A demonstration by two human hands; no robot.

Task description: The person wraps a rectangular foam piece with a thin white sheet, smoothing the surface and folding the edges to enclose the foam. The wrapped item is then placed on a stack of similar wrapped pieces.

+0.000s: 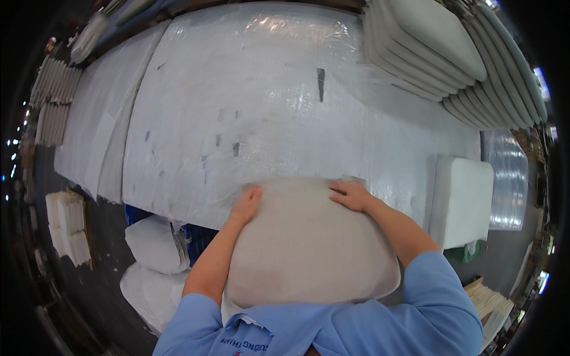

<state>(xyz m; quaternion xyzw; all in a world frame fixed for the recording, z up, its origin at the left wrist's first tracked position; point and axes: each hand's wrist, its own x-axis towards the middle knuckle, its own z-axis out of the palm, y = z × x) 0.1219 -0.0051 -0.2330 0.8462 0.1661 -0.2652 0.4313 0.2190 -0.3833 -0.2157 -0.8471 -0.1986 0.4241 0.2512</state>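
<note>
Beige cushion (314,243) right between the two hands, its broad end reaching back from them to the blue shirt (380,326)! I've got the left hand (248,203) at the far left corner, fingers bent, though I can't tell if they grip the edge. On the far right corner I see the right hand (350,196), fingers bent and slightly parted; a grip there, I can't tell either. Ahead of both hands, plastic-covered table (267,130); beyond the right one, stacked pale cushions (415,47).
</note>
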